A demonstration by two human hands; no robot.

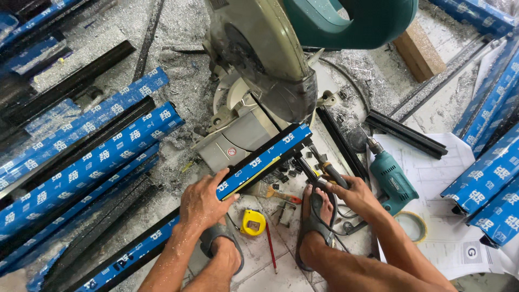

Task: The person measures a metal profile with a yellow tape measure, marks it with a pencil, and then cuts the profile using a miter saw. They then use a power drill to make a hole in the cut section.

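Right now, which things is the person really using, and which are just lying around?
In use:
left hand pressing the long black metal bar wrapped in blue film
grey-and-green chop saw
right hand on a dark-handled tool

Lying about:
round yellow tape measure
teal power drill
red pencil

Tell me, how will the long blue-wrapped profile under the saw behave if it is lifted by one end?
The blue-wrapped profile looks rigid, a straight metal bar, so it probably will not sag. It is long, so the far end may swing. The left hand presses on glossy film, which is likely slippery.
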